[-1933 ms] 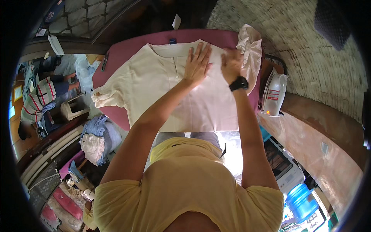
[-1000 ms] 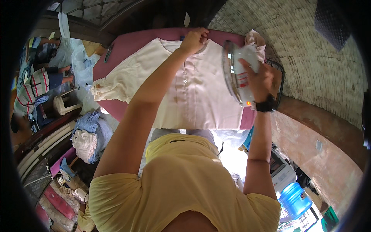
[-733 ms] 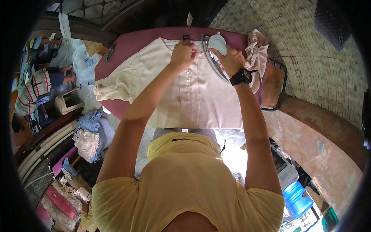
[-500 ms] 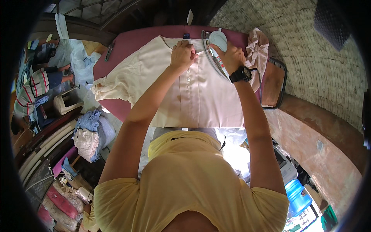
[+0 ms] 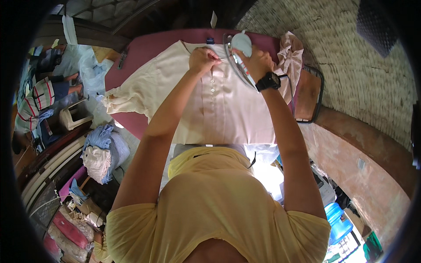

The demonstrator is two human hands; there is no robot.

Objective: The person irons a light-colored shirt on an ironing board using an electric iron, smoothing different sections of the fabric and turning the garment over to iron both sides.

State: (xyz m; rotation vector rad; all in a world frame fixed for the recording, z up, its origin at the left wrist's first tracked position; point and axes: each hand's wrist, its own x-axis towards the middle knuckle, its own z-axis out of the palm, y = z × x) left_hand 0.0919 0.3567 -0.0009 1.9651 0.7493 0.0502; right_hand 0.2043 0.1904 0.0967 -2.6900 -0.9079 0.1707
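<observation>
A cream blouse (image 5: 184, 103) with a buttoned front lies spread over a maroon ironing board (image 5: 166, 41). Near the neckline, my left hand (image 5: 203, 60) pinches the fabric beside the front opening. My right hand (image 5: 258, 65), with a black watch on its wrist, is wrapped round the handle of a clothes iron (image 5: 241, 44) with a pale green-grey rounded end. The iron rests at the blouse's upper right, close to my left fingertips, and looks tilted on its side; whether its soleplate touches the cloth is hard to tell.
Crumpled pink cloth (image 5: 290, 52) hangs at the board's right end, by a dark metal frame (image 5: 319, 96). A small tool (image 5: 122, 59) lies at the board's far left. Bundled clothes (image 5: 103, 155) stand on the left, below a beige stool (image 5: 70, 116). A woven wall (image 5: 342, 74) rises at right.
My right hand has shifted the iron slightly left, toward my left hand. The left hand has moved a little left, its fingers still pinching the blouse.
</observation>
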